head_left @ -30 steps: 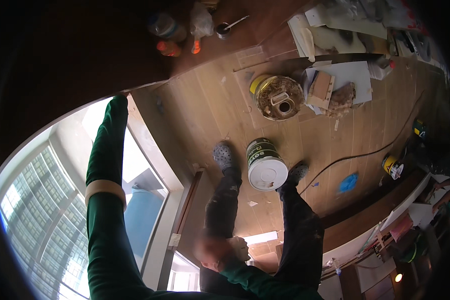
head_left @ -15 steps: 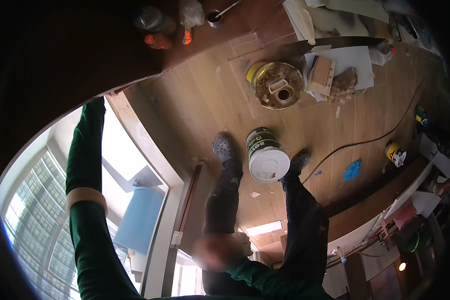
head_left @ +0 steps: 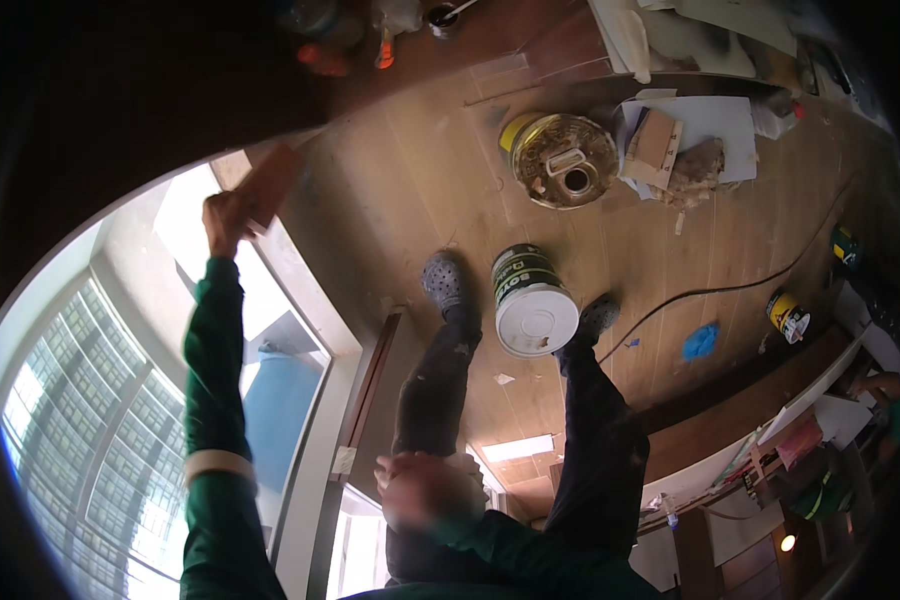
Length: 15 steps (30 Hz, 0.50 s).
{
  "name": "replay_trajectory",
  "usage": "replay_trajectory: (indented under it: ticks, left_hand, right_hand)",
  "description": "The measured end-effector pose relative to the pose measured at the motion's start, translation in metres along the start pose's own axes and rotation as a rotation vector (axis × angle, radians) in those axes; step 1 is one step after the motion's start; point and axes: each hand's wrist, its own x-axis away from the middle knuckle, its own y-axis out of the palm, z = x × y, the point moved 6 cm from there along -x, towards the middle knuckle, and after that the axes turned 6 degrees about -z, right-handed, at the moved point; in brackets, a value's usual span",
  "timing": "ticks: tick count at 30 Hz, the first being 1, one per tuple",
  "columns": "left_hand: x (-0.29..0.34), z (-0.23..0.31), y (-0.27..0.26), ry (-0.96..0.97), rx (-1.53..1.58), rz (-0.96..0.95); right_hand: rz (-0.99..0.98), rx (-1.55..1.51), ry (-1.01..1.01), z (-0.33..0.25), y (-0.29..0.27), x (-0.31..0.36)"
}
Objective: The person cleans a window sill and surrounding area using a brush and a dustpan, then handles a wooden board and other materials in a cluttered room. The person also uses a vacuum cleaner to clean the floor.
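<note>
My left hand (head_left: 225, 222) is raised at the end of a green sleeve and grips a flat brown block (head_left: 268, 185). The block is pressed against the pale window frame (head_left: 310, 300) near its upper corner. My right hand (head_left: 425, 490) rests low on my dark trouser leg, blurred, with fingers curled and nothing visible in it. A green paint bucket with a white lid (head_left: 533, 303) stands on the wooden floor between my two shoes (head_left: 445, 280).
An open round tin (head_left: 565, 160) sits further out beside papers and a wood scrap (head_left: 655, 140). A black cable (head_left: 730, 290) crosses the floor on the right. Two small cans (head_left: 788, 315) and a blue scrap (head_left: 700, 340) lie there. Glass panes (head_left: 80, 400) fill the left.
My left hand has shifted along the window frame, and the brown block in it now shows clearly. My right hand stays on my leg.
</note>
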Motion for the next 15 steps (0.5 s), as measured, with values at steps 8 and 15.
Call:
replay_trajectory:
  ticks: [8,15]
  left_hand:
    - [0.213,0.028,0.185,0.101,-0.184,0.004]
    - [0.159,0.000,0.223,0.181,0.580,-0.915]
  right_hand:
    - [0.001,-1.177,0.726,0.135,-0.032,-0.163]
    - [0.016,-0.659,0.533,0.221,-0.080,-0.213]
